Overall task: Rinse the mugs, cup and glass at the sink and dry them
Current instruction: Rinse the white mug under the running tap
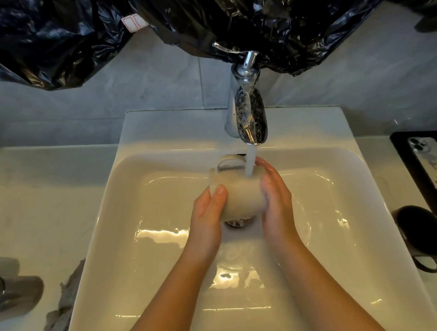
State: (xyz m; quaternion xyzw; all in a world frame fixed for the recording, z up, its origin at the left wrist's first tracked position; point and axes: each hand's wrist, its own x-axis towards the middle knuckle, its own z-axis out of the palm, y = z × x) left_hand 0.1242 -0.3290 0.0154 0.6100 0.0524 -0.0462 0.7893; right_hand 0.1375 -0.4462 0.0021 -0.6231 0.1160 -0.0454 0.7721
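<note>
Holding one white mug (238, 192) under running tap (250, 117), we curl left hand (209, 215) and right hand (275, 195) round it; red-bordered label (134, 22) unreadable.

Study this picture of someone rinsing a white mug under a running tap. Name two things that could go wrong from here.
1. The wet white mug lies sideways between the left hand and the right hand over the hard sink; it might slip and chip.
2. The water strikes the mug's outer wall, so spray could reach the phone lying on the right counter.
</note>
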